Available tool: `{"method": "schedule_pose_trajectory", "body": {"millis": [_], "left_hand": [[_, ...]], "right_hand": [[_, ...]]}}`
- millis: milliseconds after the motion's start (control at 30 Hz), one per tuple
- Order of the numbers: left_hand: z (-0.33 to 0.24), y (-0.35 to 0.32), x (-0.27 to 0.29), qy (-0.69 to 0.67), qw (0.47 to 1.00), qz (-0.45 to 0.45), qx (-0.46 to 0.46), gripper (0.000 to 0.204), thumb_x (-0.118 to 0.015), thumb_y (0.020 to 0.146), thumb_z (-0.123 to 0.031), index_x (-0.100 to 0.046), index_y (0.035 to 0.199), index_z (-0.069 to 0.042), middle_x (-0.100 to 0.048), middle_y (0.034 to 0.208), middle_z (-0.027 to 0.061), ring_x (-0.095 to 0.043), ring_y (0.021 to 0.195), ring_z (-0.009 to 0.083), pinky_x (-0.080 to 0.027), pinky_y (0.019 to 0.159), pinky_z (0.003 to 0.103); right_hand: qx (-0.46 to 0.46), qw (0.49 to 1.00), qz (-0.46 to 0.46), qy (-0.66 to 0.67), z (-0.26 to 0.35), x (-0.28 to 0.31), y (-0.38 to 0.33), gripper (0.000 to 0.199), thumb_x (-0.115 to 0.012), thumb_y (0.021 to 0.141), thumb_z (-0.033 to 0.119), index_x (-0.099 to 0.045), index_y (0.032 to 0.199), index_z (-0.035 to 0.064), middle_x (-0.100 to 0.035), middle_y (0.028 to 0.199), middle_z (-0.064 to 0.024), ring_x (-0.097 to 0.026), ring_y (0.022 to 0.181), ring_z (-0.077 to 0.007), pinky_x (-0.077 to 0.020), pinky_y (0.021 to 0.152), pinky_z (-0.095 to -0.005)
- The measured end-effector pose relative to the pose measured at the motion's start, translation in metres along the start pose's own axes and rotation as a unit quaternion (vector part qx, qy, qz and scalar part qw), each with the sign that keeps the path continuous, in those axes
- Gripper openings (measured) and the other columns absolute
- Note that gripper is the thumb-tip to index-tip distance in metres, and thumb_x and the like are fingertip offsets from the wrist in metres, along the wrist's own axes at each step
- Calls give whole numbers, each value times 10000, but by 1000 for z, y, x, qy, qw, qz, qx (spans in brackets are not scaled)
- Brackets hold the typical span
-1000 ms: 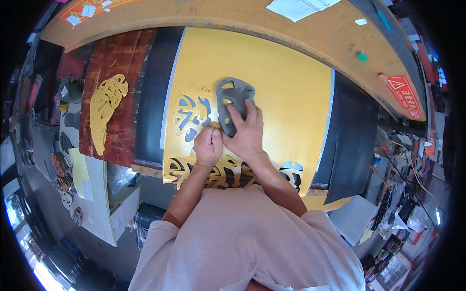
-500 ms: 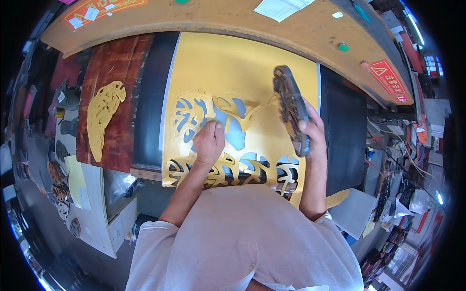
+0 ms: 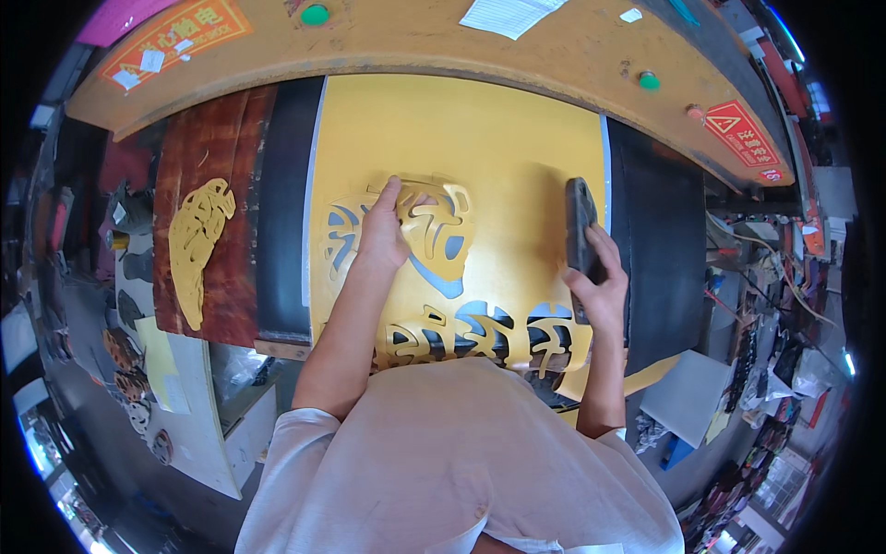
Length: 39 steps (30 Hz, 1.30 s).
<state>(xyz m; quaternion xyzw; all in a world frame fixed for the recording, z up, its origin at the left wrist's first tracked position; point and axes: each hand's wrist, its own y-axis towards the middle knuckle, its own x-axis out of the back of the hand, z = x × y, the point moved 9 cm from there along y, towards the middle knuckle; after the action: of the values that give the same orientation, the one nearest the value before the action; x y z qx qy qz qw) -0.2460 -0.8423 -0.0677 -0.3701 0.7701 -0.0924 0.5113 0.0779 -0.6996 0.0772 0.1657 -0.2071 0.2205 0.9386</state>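
A large yellow sheet lies on the bench, with leaf-shaped holes cut out of its near part. My left hand pinches a freshly cut yellow patterned piece and lifts its far edge off the sheet. My right hand grips a dark cutting die, held upright on its edge at the sheet's right side. A row of earlier cut-out holes runs along the sheet's near edge, close to my chest.
A stack of yellow cut pieces rests on a reddish-brown board at the left. Black pads flank the sheet on both sides. A wooden machine beam with green buttons and a red warning label spans the back. Cluttered shelves line both sides.
My right hand has lifted the die off the sheet and carried it to the right edge. My left hand has taken hold of the cut piece and begun peeling it up.
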Motion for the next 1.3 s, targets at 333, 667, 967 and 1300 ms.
{"method": "schedule_pose_trajectory", "body": {"millis": [333, 667, 967, 1300], "left_hand": [[12, -1, 0, -55, 995, 40, 72, 307, -697, 1034, -484, -643, 955, -192, -474, 572, -89, -581, 591, 77, -456, 586, 298], [12, 13, -15, -80, 991, 61, 83, 196, -661, 1054, -348, -711, 1104, -165, -444, 566, -108, -486, 526, 55, -432, 589, 297], [11, 15, -20, -16, 998, -31, 45, 387, -648, 1056, -510, -698, 1074, -126, -548, 681, -22, -539, 590, 118, -459, 559, 321], [18, 39, -7, 8, 1000, -18, 18, 385, -669, 1050, -514, -656, 1060, -129, -589, 739, 18, -561, 534, 163, -497, 528, 346]], "right_hand": [[88, 913, 75, -391, -1, -84, 21, 615, -877, 743, 320, -744, 1294, 80, -548, 1496, -212, -478, 1365, -508, -433, 1143, -594], [70, 941, 290, -158, 46, -226, 124, 389, -704, 936, 344, -700, 1085, -16, -735, 1084, -223, -719, 982, -400, -558, 857, -494], [-90, 922, 376, -7, 38, -248, 113, 265, -684, 953, 266, -681, 973, 2, -728, 813, -163, -716, 794, -306, -544, 733, -434], [-26, 917, 396, -49, 30, -245, 101, 179, -702, 1005, 187, -693, 1059, 17, -671, 773, -64, -644, 710, -138, -484, 630, -327]]}}
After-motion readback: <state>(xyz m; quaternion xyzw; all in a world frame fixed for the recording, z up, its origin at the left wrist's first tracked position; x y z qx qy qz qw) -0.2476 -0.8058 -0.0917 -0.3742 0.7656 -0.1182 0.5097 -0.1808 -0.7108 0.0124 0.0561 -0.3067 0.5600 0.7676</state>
